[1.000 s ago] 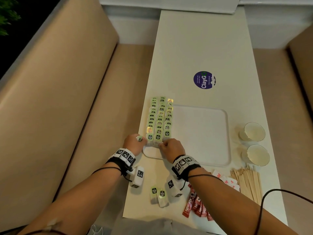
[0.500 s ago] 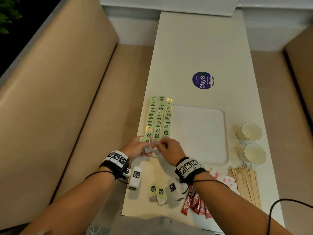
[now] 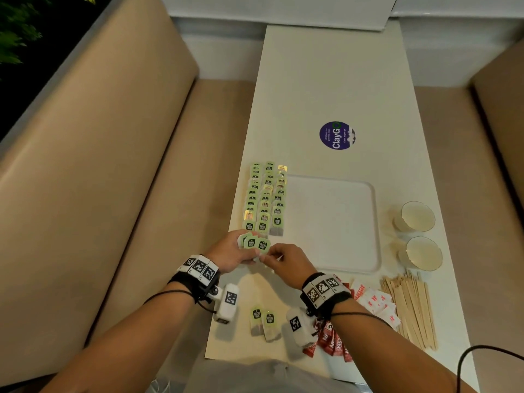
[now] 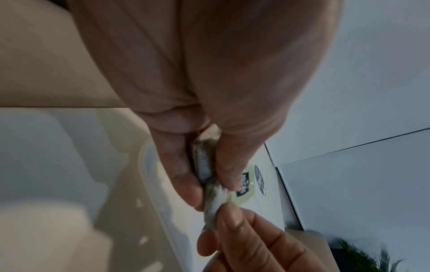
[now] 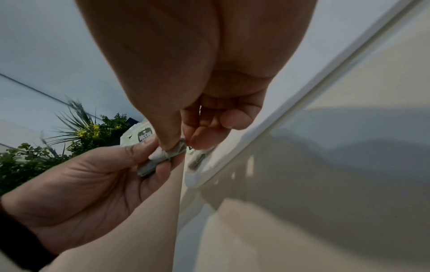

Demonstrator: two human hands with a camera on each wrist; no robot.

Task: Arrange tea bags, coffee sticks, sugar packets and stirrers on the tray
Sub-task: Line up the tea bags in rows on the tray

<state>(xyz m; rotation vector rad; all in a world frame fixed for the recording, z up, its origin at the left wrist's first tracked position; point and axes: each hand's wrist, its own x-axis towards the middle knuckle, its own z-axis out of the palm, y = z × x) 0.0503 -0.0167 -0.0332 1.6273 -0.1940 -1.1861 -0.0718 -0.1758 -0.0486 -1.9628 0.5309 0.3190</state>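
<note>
Worktop (image 3: 326, 80): long, pale, set between two tan benches in front of me. On it lies a white tray (image 3: 331, 222) near the middle, its left part covered by three rows of green-tagged tea bags (image 3: 265, 197). Two loose tea bags (image 3: 263, 321) lie at the near edge. Red coffee sticks (image 3: 330, 341) sit to their right, then sugar packets (image 3: 374, 303), then wooden stirrers (image 3: 411, 307). Two paper cups (image 3: 416, 234) stand right of the tray. A round purple sticker (image 3: 336, 135) lies beyond it.
</note>
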